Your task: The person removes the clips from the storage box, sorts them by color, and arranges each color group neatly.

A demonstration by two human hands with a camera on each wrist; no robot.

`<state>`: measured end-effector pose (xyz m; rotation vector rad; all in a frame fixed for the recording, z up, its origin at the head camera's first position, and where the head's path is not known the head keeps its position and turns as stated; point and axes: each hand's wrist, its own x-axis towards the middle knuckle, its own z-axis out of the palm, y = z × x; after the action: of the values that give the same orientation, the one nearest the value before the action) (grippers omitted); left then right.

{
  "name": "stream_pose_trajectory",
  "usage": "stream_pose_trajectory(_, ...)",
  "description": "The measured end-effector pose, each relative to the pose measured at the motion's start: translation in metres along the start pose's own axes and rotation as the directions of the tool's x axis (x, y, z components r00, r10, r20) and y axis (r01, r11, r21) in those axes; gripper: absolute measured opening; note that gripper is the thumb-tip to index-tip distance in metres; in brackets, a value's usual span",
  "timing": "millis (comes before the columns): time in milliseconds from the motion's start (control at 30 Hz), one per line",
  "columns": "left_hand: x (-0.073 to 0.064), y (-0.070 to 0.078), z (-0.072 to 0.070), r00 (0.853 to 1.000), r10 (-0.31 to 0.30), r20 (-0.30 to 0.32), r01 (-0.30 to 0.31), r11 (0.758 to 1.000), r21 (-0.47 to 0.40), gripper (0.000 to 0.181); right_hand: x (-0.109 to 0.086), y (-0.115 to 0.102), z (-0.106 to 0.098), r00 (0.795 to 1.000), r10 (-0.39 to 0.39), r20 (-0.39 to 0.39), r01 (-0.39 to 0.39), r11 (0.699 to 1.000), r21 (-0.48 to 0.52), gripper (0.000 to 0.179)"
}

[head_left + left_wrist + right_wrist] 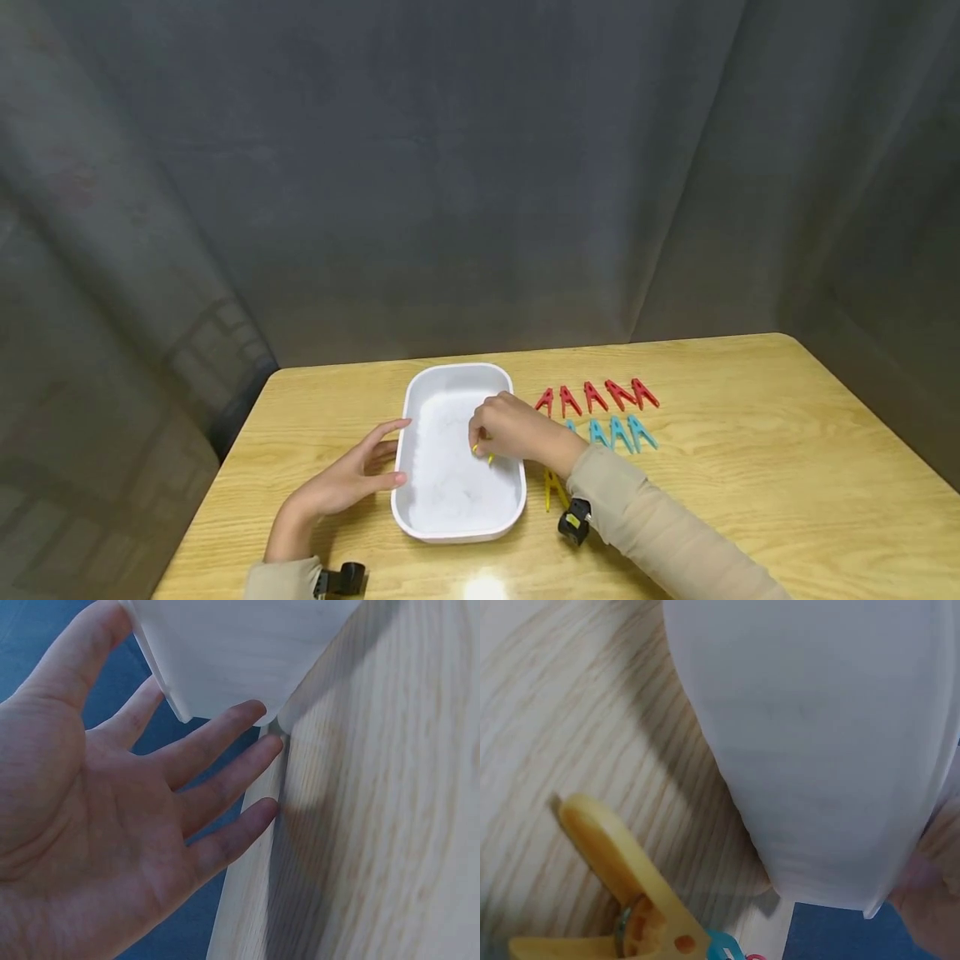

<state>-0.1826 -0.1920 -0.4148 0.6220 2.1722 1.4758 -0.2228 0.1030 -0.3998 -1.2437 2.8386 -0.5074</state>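
A white rectangular tray [450, 504] stands on the table with bare floor showing inside. My left hand [348, 475] is at its left side, thumb and index fingertip at the rim, the other fingers spread; the left wrist view shows them beside the tray's outer wall [240, 660]. Over the tray's right half, my right hand [517, 429] pinches a yellow clothespin [491, 459], mostly hidden by the fingers. Another yellow clothespin [553, 490] lies on the table right of the tray, under the right forearm; it shows large in the right wrist view.
Right of the tray lie a row of red clothespins [595, 397] and, nearer me, a row of light blue clothespins [618, 433], partly behind my right arm. A dark grey curtain [450, 208] hangs behind the wooden table [750, 467].
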Motion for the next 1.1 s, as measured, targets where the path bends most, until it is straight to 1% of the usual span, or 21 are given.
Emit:
stream_pose_trajectory(167,-0.002,-0.001,0.0,1.0,-0.004,-0.001,0.004,1.0,-0.004,0.075,-0.001,-0.003,-0.002,0.999,-0.025,-0.048,0.028,0.998,0.055,0.009)
stream_pose_trajectory(433,-0.002,-0.002,0.001,1.0,-0.003,-0.003,0.003,1.0,-0.004,0.075,-0.008,-0.006,-0.009,0.995,0.024,-0.098,-0.013,0.993,0.115,0.003)
stream_pose_trajectory(500,-0.001,-0.002,0.001,1.0,0.001,-0.001,-0.001,1.0,-0.007,0.075,-0.012,-0.006,-0.011,0.993,0.042,-0.113,-0.028,0.992,0.126,0.004)
stream_pose_trajectory(733,-0.002,-0.001,0.004,1.0,0.011,0.016,-0.011,1.0,-0.019,0.074,-0.029,-0.006,-0.017,0.977,0.047,-0.208,-0.011,0.985,0.172,0.005)
stream_pose_trajectory(967,-0.001,-0.002,0.003,1.0,0.017,0.024,-0.016,0.999,-0.029,0.074,-0.046,-0.007,-0.028,0.966,0.057,-0.253,-0.006,0.98,0.196,0.006)
stream_pose_trajectory(1100,0.001,-0.002,0.003,0.999,0.025,0.027,-0.024,0.999,-0.031,0.074,-0.057,-0.007,-0.036,0.953,0.052,-0.299,0.012,0.978,0.209,0.008)
